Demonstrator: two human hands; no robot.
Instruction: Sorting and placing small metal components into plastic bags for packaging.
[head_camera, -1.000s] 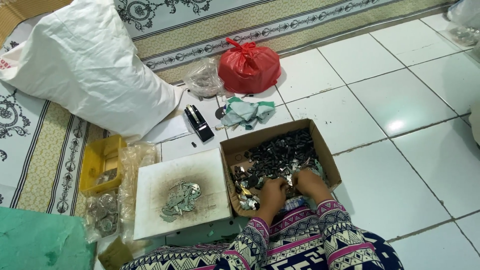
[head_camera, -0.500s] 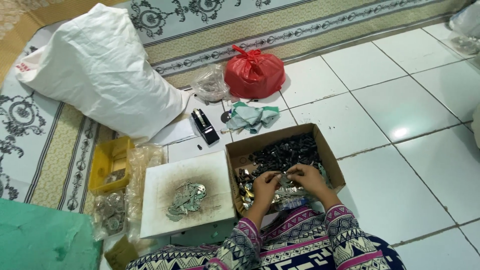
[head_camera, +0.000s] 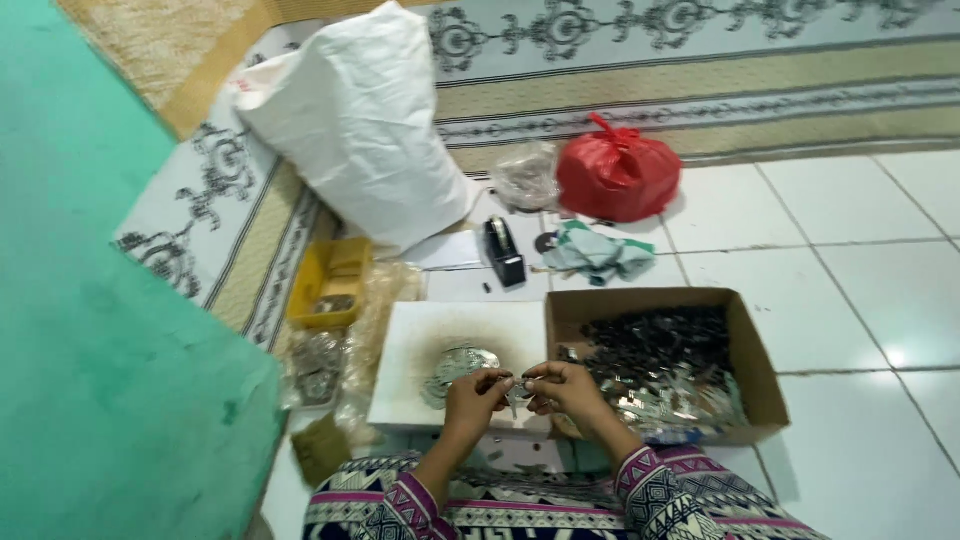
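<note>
Your left hand (head_camera: 473, 392) and your right hand (head_camera: 560, 386) meet just above the near edge of the white board (head_camera: 420, 335); between their fingertips you pinch a small silvery metal piece (head_camera: 517, 392), both hands closed on it, though it is too small to tell its exact shape; a loose heap of similar shiny pieces (head_camera: 455, 362) lies on the board at about ten o'clock from your left hand, close by; the cardboard box (head_camera: 750, 350) sits at three o'clock of the board, touching it, filled with dark and silvery small parts (head_camera: 665, 360); your right wrist lies over the box's near left corner. At twelve o'clock from the hands stands a black tape dispenser (head_camera: 503, 252); beside it at one o'clock a crumpled teal cloth (head_camera: 598, 255); farther out a tied red plastic bag (head_camera: 617, 173) and, at eleven o'clock, a big white sack (head_camera: 360, 125); a yellow tray (head_camera: 330, 283) rests at ten o'clock.
</note>
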